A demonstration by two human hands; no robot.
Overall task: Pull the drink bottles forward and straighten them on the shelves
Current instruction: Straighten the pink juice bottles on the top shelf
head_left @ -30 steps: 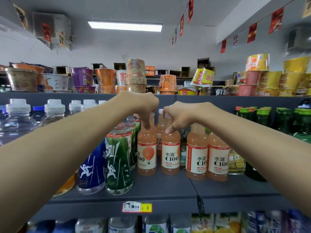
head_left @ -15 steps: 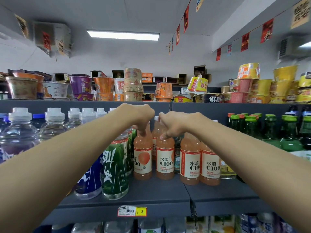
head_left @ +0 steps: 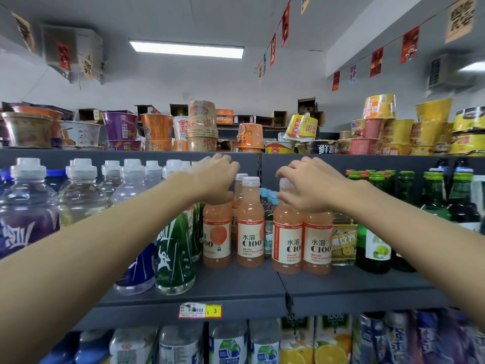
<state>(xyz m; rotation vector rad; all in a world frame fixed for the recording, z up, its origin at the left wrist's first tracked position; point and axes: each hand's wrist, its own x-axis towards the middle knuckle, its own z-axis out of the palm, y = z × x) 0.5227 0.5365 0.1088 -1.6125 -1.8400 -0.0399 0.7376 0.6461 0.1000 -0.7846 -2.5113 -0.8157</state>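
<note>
1. Middle shelf (head_left: 236, 287): four orange C100 drink bottles stand upright in a row about mid-length, set back from the front edge, labels facing out.
2. Leftmost orange bottle (head_left: 216, 237): its neck and cap are hidden behind the left hand (head_left: 212, 181), which lies over the top with its fingers bent. Whether this hand actually grips the bottle cannot be told.
3. Second orange bottle (head_left: 250, 227): it stands free between the two hands, white cap in view, untouched.
4. Third orange bottle (head_left: 286, 240): the right hand (head_left: 313, 186) holds it at the cap, with thumb and curled fingers pinching the white top.
5. Fourth orange bottle (head_left: 316, 243): it touches the third on its right side, and its top is hidden under the right hand.
6. Rear orange bottle (head_left: 237, 191): it stands behind the leftmost and second bottles, toward the back edge.
7. Adjoining stock: a green sports bottle (head_left: 174, 253) stands just left of the row, nearer the front edge. Green glass bottles (head_left: 375, 232) stand to the right, and clear bottles (head_left: 81, 195) toward the left end.
8. Price tag (head_left: 200, 310): it is fixed to the front edge, below the leftmost orange bottle.
9. Noodle cups (head_left: 202, 124) crowd the shelf above.
</note>
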